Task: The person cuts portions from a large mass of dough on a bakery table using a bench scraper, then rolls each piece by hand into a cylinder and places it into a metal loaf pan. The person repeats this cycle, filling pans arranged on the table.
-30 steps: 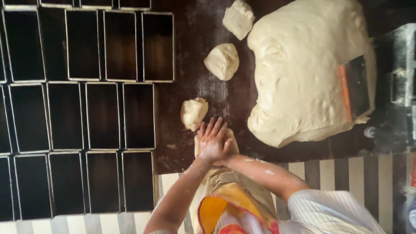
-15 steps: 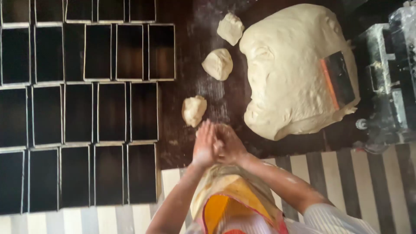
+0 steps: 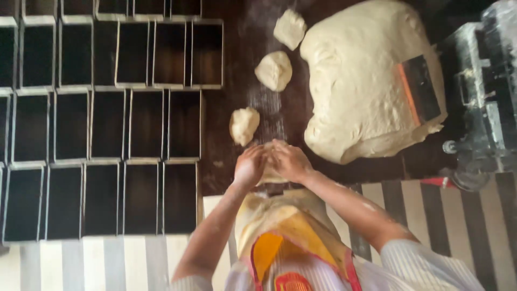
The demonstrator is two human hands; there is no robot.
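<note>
Pale dough piece (image 3: 269, 173) sits pressed between your left hand (image 3: 249, 166) and right hand (image 3: 289, 160), both cupped closed around it at the dark table's (image 3: 231, 161) near edge, just near of a dough lump (image 3: 243, 125).

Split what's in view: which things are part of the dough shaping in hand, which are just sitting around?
In hand:
left hand and right hand, cupped around a dough piece
three small dough pieces
big dough mass
scraper lying on the mass
empty loaf tins in rows

Lying about:
grey machine at the right edge
striped floor
</note>
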